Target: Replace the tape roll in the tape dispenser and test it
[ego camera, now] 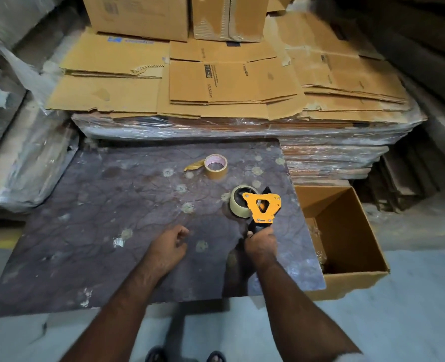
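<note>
dispenser handle (252, 229) hidden inside right hand (260, 244); box print unreadable.

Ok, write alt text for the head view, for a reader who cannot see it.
The right hand grips the handle of an orange tape dispenser loaded with a roll, above a dark board. The left hand hovers empty nearby; a second tape roll lies farther back.

One head-worn wide-angle view looks steeply down, close over a dark board (127, 205)
</note>
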`<state>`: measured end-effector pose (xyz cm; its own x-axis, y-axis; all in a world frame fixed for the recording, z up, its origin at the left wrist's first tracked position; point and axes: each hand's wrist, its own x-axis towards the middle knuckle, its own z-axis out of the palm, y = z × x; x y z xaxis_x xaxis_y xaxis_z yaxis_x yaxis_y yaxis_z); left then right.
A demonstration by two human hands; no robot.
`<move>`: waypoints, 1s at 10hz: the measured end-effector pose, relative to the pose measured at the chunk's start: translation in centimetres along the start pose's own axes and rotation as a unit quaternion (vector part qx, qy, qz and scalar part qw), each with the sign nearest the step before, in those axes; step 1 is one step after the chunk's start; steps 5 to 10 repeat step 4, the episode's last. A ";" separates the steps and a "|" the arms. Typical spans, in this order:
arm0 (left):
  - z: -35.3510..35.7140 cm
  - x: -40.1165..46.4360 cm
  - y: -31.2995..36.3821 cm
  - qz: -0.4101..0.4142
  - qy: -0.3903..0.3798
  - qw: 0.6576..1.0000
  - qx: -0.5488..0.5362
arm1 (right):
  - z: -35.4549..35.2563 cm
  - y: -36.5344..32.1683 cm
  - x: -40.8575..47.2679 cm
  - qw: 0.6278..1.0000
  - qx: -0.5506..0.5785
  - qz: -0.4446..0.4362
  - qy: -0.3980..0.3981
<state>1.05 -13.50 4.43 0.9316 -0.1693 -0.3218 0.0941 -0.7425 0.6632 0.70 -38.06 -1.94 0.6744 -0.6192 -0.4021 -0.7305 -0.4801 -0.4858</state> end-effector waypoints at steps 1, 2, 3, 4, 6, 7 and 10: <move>-0.1 0.1 -0.2 0.006 0.014 0.999 0.036 | 0.5 0.0 0.4 1.000 -0.030 0.002 -0.006; 0.4 -0.1 0.1 0.053 0.027 0.995 0.078 | 0.8 0.5 0.3 0.997 -0.070 -0.027 -0.024; 1.0 -0.1 0.2 0.106 0.022 0.984 0.141 | -0.1 0.8 -0.8 0.992 -0.107 -0.048 -0.042; 1.4 0.1 -0.2 0.142 0.041 0.970 0.191 | -0.7 0.7 -2.9 0.985 -0.132 -0.108 0.011; 1.4 0.1 -0.2 0.142 0.041 0.970 0.191 | -0.7 0.7 -2.9 0.985 -0.132 -0.108 0.011; 1.4 0.1 -0.2 0.142 0.041 0.970 0.191 | -0.7 0.7 -2.9 0.985 -0.132 -0.108 0.011; 1.4 0.1 -0.2 0.142 0.041 0.970 0.191 | -0.7 0.7 -2.9 0.985 -0.132 -0.108 0.011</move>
